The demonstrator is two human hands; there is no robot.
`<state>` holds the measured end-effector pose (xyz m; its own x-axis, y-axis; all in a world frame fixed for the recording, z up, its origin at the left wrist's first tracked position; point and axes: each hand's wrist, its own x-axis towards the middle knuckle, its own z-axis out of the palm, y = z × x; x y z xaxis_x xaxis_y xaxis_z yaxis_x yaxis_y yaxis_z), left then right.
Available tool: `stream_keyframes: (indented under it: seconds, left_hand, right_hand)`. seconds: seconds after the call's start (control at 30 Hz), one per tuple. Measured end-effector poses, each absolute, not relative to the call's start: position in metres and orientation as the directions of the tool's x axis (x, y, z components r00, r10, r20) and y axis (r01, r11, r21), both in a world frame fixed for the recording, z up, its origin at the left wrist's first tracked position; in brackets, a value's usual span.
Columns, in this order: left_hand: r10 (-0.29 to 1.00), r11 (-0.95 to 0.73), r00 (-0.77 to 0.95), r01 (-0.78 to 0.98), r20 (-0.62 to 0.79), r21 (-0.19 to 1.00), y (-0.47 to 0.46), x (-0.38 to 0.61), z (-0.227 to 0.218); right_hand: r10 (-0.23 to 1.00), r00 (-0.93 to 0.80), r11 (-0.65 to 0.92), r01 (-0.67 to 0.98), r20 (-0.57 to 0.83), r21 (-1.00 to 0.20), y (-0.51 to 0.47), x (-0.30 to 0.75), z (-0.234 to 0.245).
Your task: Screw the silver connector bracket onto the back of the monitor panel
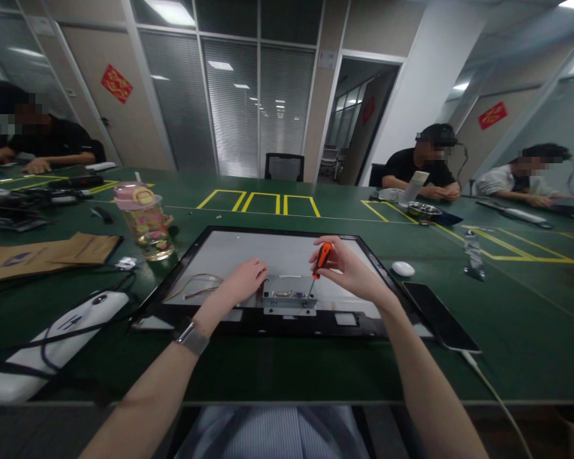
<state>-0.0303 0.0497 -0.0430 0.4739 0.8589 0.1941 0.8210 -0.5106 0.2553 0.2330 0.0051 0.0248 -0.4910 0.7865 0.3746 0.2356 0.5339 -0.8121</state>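
Observation:
An orange-and-black screwdriver (323,256) is held near-upright in my right hand (340,262), my fingers around its handle. Its tip reaches down to the front right of a small grey metal box (287,294) with connector ports along its front face. At the box's left edge lies my left hand (245,279), its fingers bent together against that side; part of the contact is hidden. The box sits on the pale back of a flat black-framed display panel (249,252). Thin loose wires (198,285) lie on the panel left of my left hand.
Left are a drink bottle (146,223), a paper bag (52,255) and a white device with black cables (62,341). Right of the panel lie a white oval case (403,269) and a phone (440,315) on a charging cable. Co-workers sit across the green table (277,370).

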Motion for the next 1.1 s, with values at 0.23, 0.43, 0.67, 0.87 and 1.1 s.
stream_keyframes:
  seconds: [0.23,0.43,0.67,0.87,1.1]
  left_hand:
    - [0.866,-0.498,0.461,0.823,0.191,0.273,0.0500,-0.0306,-0.0445]
    - [0.858,-0.511,0.474,0.821,0.196,0.252,0.0493,-0.0302,-0.0433]
    - [0.857,-0.512,0.476,0.828,0.196,0.226,0.0500,-0.0296,-0.0436]
    - [0.861,-0.507,0.470,0.825,0.196,0.249,0.0489,-0.0297,-0.0429]
    - [0.864,-0.501,0.466,0.831,0.190,0.242,0.0518,-0.0307,-0.0453]
  right_hand:
    - [0.792,-0.472,0.565,0.328,0.387,-0.757,0.0035,0.2305,0.0271]
    - [0.793,-0.443,0.568,0.289,0.419,-0.770,0.0076,0.2317,0.0249]
    - [0.762,-0.493,0.581,0.234,0.420,-0.779,0.0022,0.2317,0.0274]
    - [0.792,-0.450,0.576,0.328,0.412,-0.749,0.0064,0.2333,0.0260]
    - [0.750,-0.507,0.587,0.212,0.425,-0.782,0.0035,0.2296,0.0259]
